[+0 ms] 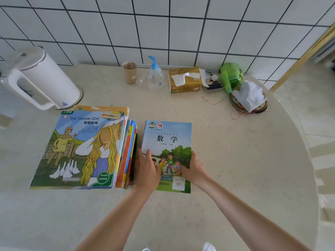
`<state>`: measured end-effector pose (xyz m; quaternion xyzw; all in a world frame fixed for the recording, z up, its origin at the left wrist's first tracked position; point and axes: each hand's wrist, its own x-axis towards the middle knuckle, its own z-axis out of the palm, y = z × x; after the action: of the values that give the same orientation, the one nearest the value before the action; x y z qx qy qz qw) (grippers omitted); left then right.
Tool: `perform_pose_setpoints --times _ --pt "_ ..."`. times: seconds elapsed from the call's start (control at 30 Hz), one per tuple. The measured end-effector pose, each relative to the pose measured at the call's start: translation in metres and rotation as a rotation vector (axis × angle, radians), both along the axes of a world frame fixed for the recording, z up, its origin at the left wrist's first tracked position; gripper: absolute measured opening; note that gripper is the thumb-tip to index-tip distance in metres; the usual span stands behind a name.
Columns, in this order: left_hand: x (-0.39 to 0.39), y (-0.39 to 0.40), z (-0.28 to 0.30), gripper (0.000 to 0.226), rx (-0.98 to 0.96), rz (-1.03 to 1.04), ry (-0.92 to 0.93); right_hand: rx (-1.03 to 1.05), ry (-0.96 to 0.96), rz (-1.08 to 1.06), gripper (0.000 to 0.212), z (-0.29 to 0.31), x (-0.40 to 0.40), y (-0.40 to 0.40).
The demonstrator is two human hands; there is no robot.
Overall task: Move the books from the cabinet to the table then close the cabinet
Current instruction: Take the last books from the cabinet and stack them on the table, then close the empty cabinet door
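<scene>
Where the table [235, 178] runs off at nine o'clock stands a white electric kettle [41, 78]; below it lies a book stack [126, 151] topped by The Goose Girl book [79, 149]. Just beside it at three o'clock the maths textbook [167, 140] lies flat — long axis toward twelve o'clock, title upright. Left hand [146, 171] and right hand [194, 168] grip its near edges, thumbs on the cover. Toward twelve to one o'clock — paper cup [129, 72], sanitiser pump bottle [155, 75], tissue pack [184, 80], white cloth [249, 96].
</scene>
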<state>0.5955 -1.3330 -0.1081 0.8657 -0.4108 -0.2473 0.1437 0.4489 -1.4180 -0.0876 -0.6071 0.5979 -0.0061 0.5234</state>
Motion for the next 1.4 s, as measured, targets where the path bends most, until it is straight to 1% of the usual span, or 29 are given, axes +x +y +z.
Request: perform_pose_setpoints --times 0.07,0.17,0.23,0.37,0.47,0.57,0.63,0.7,0.87,1.03,1.17,1.3,1.4 --pt "0.001 0.003 0.0 0.07 0.015 -0.007 0.017 -0.011 -0.003 0.001 0.049 0.006 -0.004 0.002" --pt "0.002 0.01 -0.001 0.068 0.051 -0.009 0.016 -0.055 -0.029 0.025 0.052 0.015 -0.013 0.012" --pt "0.002 0.016 -0.002 0.063 0.051 -0.022 0.028 -0.103 -0.046 0.048 0.055 0.022 -0.019 0.021" --pt "0.001 0.034 0.003 0.051 0.067 -0.005 0.088 -0.224 -0.007 0.116 0.06 0.029 -0.035 0.042" --pt "-0.002 0.048 0.005 0.048 0.031 -0.016 0.08 -0.313 -0.012 0.135 0.054 0.031 -0.048 0.061" --pt "-0.006 0.063 0.007 0.055 0.063 -0.073 0.083 -0.366 -0.005 0.119 0.047 0.03 -0.063 0.084" --pt "-0.004 0.071 0.01 0.055 0.045 -0.099 0.078 -0.393 0.023 0.091 0.043 0.026 -0.071 0.102" --pt "-0.004 0.079 0.012 0.052 -0.008 -0.134 0.06 -0.423 0.044 0.057 0.043 0.023 -0.077 0.121" --pt "-0.011 0.103 0.02 0.041 -0.122 -0.256 0.125 -0.475 0.113 -0.126 0.039 0.019 -0.08 0.179" --pt "-0.014 0.136 0.032 0.029 -0.194 -0.427 0.316 -0.449 0.185 -0.304 0.038 0.017 -0.074 0.254" --pt "-0.03 0.174 0.048 0.016 -0.183 -0.566 0.388 -0.406 0.22 -0.412 0.037 0.03 -0.071 0.326" --pt "-0.051 0.203 0.053 0.017 -0.156 -0.731 0.435 -0.401 0.262 -0.534 0.037 0.037 -0.083 0.387" --pt "-0.07 0.223 0.055 0.019 -0.138 -0.86 0.426 -0.393 0.301 -0.651 0.034 0.036 -0.097 0.429"
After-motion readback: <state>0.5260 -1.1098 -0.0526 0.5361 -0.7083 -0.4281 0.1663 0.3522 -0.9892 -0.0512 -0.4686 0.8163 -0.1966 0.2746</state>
